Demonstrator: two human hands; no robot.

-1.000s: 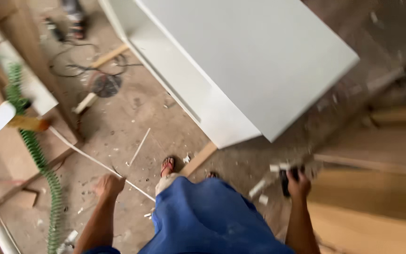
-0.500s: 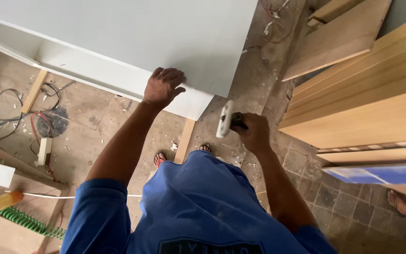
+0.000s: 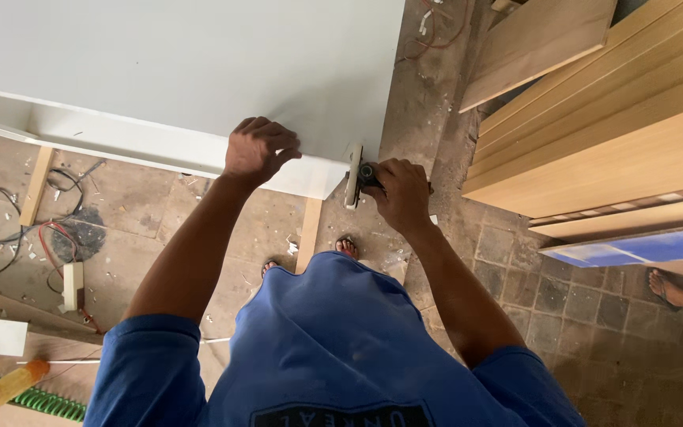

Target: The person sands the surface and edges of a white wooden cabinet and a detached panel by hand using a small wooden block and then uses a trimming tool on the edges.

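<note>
Shirt: blue fabric (image 3: 333, 340), bottom centre of the frame, with dark printed lettering at its lower edge.
Right hand: (image 3: 401, 194), just right of centre, fingers clenched around a small dark-bodied tool (image 3: 367, 175) with a flat white plate (image 3: 352, 175); the plate sits against the lower right corner of the white panel.
Left hand: (image 3: 256, 150), centre, fingers curled over the panel's near edge, gripping it.
White panel: (image 3: 183, 63), smooth, flat, matte, fills the upper left.
Floor: (image 3: 563, 316) rough grey paving, dusty.
Wooden boards: (image 3: 618, 126), pale, smooth, stacked at upper right.
Cables: (image 3: 9, 229), tangled, far left.
</note>
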